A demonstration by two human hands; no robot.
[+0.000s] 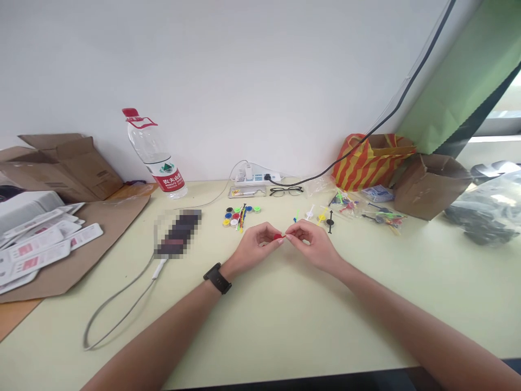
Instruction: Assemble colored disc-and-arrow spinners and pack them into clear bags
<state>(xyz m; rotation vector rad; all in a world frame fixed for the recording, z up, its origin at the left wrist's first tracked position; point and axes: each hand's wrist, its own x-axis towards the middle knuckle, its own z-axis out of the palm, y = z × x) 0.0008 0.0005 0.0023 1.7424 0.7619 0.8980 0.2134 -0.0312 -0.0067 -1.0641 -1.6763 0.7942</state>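
Above the middle of the table, my left hand (260, 243) pinches a small red plastic disc (278, 237) between thumb and fingers. My right hand (311, 244) is closed too, its fingertips meeting the red piece from the right. Whether a separate thin rod sits between those fingertips is hidden. Beyond my left hand lies a group of small coloured discs (235, 216), with several thin coloured rods (243, 218) beside them. Past my right hand lie discs with arrow-shaped rods through them: a black one (330, 221), a yellow one (322, 218) and a white one (310, 213).
Bagged coloured pieces (382, 216) lie at right, near a brown paper bag (431, 184) and a striped bag (366, 163). Glasses (286, 191), a clear case (246, 191) and a power strip (258, 178) line the back. A bottle (163, 174), cable (118, 288) and cardboard (109, 228) are left.
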